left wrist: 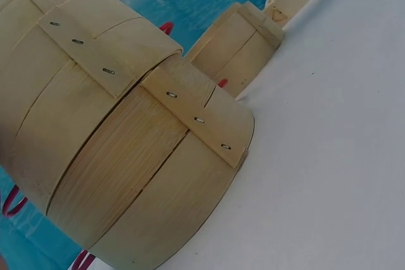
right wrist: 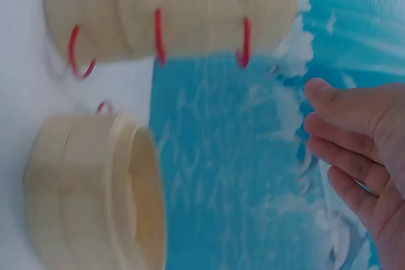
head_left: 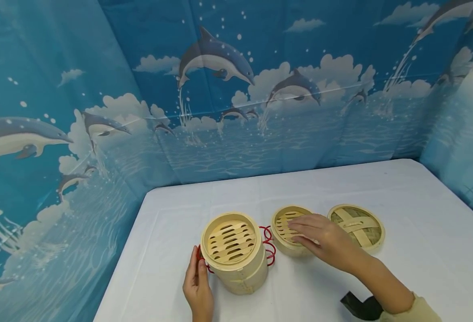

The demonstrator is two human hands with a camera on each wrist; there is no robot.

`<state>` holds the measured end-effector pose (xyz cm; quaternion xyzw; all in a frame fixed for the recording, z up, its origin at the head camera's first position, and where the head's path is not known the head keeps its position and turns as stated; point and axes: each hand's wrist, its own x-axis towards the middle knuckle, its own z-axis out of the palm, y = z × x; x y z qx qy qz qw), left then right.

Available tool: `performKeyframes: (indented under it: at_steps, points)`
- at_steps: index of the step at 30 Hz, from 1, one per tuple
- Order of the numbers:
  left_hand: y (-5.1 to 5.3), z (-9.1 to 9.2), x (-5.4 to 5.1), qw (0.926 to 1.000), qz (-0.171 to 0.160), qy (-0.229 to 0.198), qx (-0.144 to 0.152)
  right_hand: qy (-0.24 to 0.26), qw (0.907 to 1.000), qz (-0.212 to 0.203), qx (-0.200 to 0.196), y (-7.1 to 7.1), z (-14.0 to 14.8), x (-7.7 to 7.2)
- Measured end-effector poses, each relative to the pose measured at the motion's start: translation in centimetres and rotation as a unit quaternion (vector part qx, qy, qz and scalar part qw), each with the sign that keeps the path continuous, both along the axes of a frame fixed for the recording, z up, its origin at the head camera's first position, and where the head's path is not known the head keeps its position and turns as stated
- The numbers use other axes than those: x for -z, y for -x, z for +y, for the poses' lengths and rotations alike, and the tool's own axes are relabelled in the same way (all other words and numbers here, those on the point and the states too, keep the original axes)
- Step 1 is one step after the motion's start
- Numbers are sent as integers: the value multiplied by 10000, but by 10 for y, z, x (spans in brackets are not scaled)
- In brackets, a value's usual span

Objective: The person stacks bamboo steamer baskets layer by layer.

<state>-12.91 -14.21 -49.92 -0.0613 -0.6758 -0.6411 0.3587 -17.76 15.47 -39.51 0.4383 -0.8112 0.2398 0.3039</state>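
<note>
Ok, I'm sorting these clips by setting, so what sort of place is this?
Probably a staged recording booth rather than a kitchen: a dolphin-print fabric backdrop wraps round a white-covered table, where stacked bamboo steamer baskets and a separate bamboo lid are laid out.

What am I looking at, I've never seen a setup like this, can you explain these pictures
No machine: these are a person's bare left hand and right hand. The wide picture comes from a head camera; the other two come from cameras on each wrist. On the white table are a stack of bamboo steamer baskets, a separate basket and a woven lid. The left hand is at the stack's side; whether it grips anything is unclear. The right hand hovers over the separate basket, holding nothing.
</note>
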Motion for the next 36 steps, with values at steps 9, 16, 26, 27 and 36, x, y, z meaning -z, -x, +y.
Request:
performKeyframes:
  at_steps: [9, 16, 26, 27, 36]
  points:
    - [-1, 3, -3, 10000, -44, -67, -14, -1275, 9692, -1884, 939, 14, 38, 28]
    - [-2, 3, -6, 10000, -10, -69, -18, -1531, 9603, -2171, 851, 18, 44, 47]
    - [-3, 3, -8, 9998, -160, -86, -130, -1304, 9832, -1251, 271, 21, 41, 61]
    - [-3, 3, -8, 9998, -152, -92, -113, -1271, 9849, -1151, 240, 21, 41, 62]
    - [-2, 3, -8, 9998, -2, -193, -21, -1277, 9902, -522, 224, 21, 38, 66]
